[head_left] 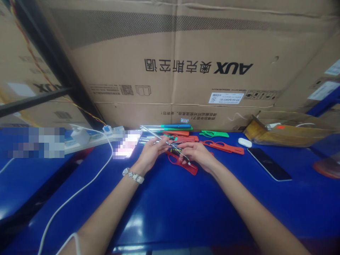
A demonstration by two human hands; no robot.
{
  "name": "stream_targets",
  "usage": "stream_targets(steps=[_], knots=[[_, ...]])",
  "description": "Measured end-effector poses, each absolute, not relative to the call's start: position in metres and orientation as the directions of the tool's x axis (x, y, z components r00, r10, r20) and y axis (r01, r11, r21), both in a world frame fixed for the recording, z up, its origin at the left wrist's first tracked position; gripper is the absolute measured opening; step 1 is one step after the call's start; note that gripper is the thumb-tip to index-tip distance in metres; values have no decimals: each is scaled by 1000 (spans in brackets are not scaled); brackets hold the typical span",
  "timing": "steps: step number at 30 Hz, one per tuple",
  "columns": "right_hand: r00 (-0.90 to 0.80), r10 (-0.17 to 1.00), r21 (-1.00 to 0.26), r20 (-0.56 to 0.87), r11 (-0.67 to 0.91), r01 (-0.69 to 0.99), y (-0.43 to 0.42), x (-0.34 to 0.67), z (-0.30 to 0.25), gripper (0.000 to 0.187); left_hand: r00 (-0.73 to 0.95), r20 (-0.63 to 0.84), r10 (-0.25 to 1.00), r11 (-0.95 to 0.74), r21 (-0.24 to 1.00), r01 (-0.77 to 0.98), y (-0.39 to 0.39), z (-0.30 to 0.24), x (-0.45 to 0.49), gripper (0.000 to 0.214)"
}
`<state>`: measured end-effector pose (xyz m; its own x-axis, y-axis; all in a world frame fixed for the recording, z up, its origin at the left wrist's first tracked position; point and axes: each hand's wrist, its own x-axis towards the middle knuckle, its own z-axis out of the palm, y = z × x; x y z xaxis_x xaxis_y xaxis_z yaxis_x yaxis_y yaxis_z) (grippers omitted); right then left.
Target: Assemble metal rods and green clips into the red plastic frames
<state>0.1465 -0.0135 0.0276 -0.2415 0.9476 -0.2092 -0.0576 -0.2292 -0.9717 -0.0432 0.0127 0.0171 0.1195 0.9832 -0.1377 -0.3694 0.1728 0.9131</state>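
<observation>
A thin metal tube (154, 131) slants across the middle, with my left hand (152, 153) closed around its lower part. My right hand (199, 154) pinches a thin wire (184, 156) that runs from the tube's lower end to a small pale tip; the fingers partly hide it. Beneath the hands lies a red plastic casing (190, 168) with a looped guard, like a long-nosed lighter's shell. Just behind, a blue-handled lighter (177, 126) and an orange-handled lighter (176, 133) lie among several metal tubes.
Red-orange casings (225, 147) and a green casing (214, 134) lie right of centre. Farther right are a white earphone case (244, 142), a dark phone (269, 164) and an open brown bag (294, 136). A white cable (87, 188) crosses the left; cardboard boxes (196, 35) stand behind.
</observation>
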Motion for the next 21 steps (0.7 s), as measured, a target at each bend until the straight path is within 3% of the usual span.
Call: stream_targets(steps=[7,12,17,21], knots=[[-302,881,-930,-364,-365,55,-15,140,31,8,180,-35,983,93,940,-329,12,14,-41,29],[-331,865,-926,-377,-362,108,-18,136,34,31,206,0,979,62,953,-295,10,15,-40,30],[-357,871,-942,-337,-307,138,-20,140,35,34,206,1,978,60,955,-292,9,16,-40,29],[-360,864,-934,-352,-298,197,-19,144,33,16,212,9,977,52,959,-278,9,15,-40,29]])
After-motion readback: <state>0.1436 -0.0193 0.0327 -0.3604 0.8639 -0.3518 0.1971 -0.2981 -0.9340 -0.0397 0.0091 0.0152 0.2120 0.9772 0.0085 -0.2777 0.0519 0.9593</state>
